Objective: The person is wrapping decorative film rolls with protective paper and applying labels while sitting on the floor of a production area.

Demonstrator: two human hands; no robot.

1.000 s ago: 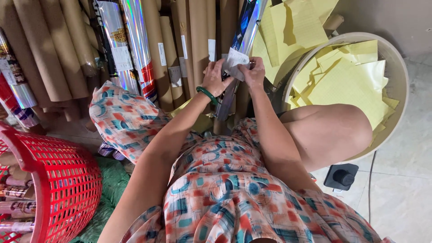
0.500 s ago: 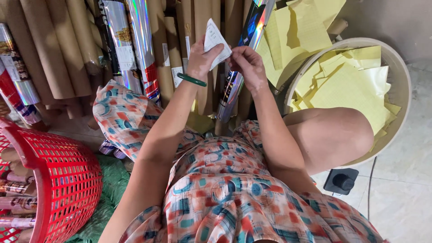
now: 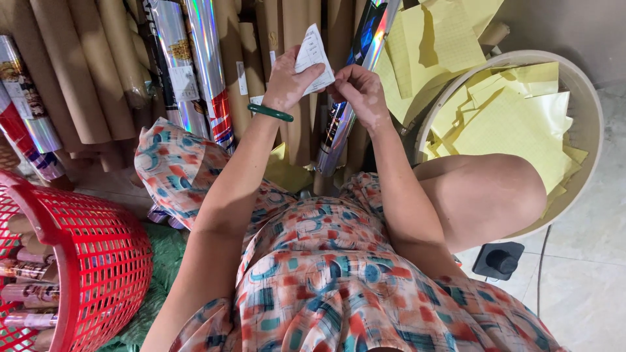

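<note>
Between the 2 raised hands, a small white paper label (image 3: pixel 313 60) is held up in front of the stacked rolls. The left hand (image 3: pixel 287 81), wearing a green bangle (image 3: pixel 269 113) at the wrist, pinches the label's lower left edge; the right hand (image 3: pixel 358 91) grips its lower right corner, fingers closed, so both hands are clamped on the same slip and nearly touching. Compared with 1 second ago, when the hands were pressed low against the holographic foil roll (image 3: pixel 352 85), the label has risen clear of the roll and now stands upright above the knuckles; this suggests that it has been peeled free or lifted for handling. The foil roll leans just behind and below the right hand. Beyond the left hand stand brown cardboard tubes (image 3: pixel 78 72) and further silver foil rolls (image 3: pixel 189 65). To the right of the right hand, a round tub (image 3: pixel 583 98) holds yellow backing sheets (image 3: pixel 508 117). Well below the left forearm stands a red mesh basket (image 3: pixel 91 261).
</note>
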